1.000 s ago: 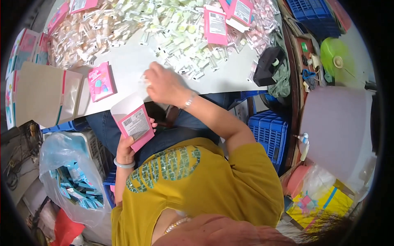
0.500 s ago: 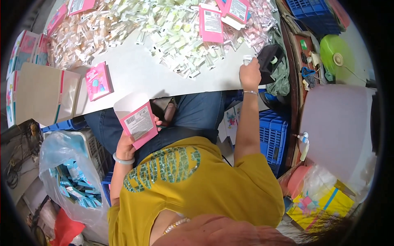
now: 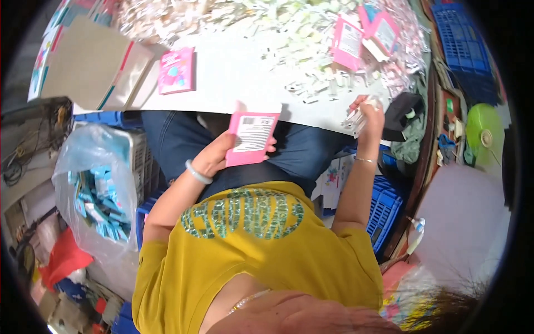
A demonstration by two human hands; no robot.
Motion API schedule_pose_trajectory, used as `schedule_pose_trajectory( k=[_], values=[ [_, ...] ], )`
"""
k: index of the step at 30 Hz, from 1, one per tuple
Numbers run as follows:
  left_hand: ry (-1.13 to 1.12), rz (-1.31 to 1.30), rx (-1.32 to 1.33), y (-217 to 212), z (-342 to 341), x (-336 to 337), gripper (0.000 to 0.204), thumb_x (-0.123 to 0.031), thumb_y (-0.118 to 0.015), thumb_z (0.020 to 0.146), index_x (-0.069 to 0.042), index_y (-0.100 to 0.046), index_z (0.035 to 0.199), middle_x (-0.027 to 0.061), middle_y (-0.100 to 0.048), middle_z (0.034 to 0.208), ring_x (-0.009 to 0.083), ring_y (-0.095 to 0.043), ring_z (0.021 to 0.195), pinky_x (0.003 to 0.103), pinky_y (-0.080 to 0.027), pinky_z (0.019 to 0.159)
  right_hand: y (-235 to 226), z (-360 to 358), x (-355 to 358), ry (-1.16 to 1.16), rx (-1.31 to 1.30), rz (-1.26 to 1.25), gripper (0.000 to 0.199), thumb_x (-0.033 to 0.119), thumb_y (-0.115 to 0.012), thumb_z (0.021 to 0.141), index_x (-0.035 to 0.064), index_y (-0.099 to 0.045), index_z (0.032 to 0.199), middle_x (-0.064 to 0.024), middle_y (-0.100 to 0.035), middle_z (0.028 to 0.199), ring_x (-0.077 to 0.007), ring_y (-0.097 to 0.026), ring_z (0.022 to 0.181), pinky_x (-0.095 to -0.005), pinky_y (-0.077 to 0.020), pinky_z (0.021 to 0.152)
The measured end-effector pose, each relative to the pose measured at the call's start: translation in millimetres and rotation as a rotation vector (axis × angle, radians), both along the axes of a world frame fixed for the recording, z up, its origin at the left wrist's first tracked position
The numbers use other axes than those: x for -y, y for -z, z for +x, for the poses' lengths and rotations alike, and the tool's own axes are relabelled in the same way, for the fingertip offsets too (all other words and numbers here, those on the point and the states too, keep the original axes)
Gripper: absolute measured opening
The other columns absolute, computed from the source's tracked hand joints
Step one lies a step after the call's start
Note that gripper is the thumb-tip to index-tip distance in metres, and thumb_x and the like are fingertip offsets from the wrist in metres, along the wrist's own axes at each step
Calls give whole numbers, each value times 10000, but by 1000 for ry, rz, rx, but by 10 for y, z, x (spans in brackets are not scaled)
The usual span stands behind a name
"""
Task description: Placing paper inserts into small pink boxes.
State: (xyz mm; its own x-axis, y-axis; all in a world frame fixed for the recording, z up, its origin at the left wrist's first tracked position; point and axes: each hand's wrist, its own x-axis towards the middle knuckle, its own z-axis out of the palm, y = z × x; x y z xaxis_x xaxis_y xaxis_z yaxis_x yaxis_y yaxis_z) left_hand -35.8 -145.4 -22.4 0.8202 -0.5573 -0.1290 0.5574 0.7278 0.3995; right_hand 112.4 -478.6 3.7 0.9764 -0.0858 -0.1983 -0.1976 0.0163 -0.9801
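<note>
At the table's (image 3: 222,72) near edge, left hand (image 3: 216,154) clasps pink box (image 3: 253,139), right hand (image 3: 372,118) pinches packets (image 3: 355,120): apparently collecting, next needing careful alignment.

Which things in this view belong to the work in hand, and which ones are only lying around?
Seemingly in use:
pink box in the left hand
small clear packets in the right hand
packet pile on the table

Apparently just lying around:
blue crate, upper right
green round object, right
clear bag of blue packages

The white label (image 3: 256,133) on the held pink box (image 3: 245,158) bears a barcode (image 3: 248,121) and unreadable print (image 3: 251,143).
</note>
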Motion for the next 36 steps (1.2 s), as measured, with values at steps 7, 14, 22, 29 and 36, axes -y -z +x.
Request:
schedule_pose_trajectory(
  k=[7,14,22,29,36],
  values=[
    [120,-50,36,-75,-17,149,994,-651,-622,764,53,-328,1402,281,-516,1277,354,-565,1150,438,-485,965,-738,-119,-1468,-692,165,410,188,230,-454,974,49,-421,1014,-210,-646,898,-292,-618,939,-453,-458,920],
    [141,-194,78,-113,-3,127,1115,-722,-645,658,48,-328,1400,304,-516,1257,382,-577,1121,455,-497,941,-523,-170,-1601,-860,277,276,218,245,-520,972,50,-439,1028,-168,-618,1000,-255,-575,1033,-397,-421,954],
    [95,-70,123,-313,108,100,1147,-700,-712,618,57,-334,1392,291,-537,1231,368,-597,1094,436,-504,935,-658,-286,-1501,-757,237,-10,232,205,-698,823,48,-565,928,-90,-496,1196,-227,-468,1135,-370,-351,1002],
    [56,36,131,-386,79,64,1184,-688,-748,584,65,-327,1394,272,-552,1226,339,-599,1102,422,-501,941,-933,-232,-1443,-1050,718,-515,310,306,-613,858,39,-610,1016,-142,-495,1310,-297,-401,1273,-423,-302,1058],
    [40,40,204,-386,59,24,1182,-673,-756,585,68,-324,1398,274,-533,1255,341,-572,1144,421,-490,957,-921,-246,-1349,-829,502,-193,112,7,-654,800,19,-621,906,-122,-592,1136,-255,-512,1141,-373,-359,997]
  ],
)
